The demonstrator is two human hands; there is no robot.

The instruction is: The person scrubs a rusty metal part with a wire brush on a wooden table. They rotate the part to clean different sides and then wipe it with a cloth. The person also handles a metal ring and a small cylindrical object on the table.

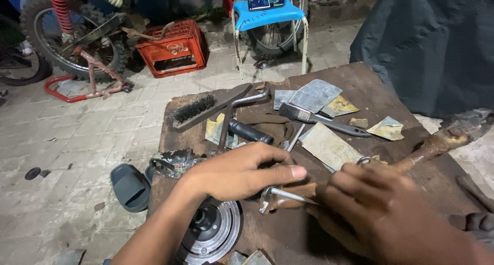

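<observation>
A small metal rod (288, 194) is pinned near the table (360, 77) edge by the left hand (242, 172), fingers pressed flat. The right hand (386, 208) grasps it, blurred. Slippage onto the wheel hub (213, 229) is judged possible.

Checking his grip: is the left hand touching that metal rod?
Touching. The head view shows the left hand pressing its thumb on the metal rod near its ringed end.

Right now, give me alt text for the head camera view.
Two bare hands work a small metal part on a worn wooden table: left hand pressing down, right hand beside it. Wire brush, paintbrush and sandpaper scraps lie behind.
</observation>
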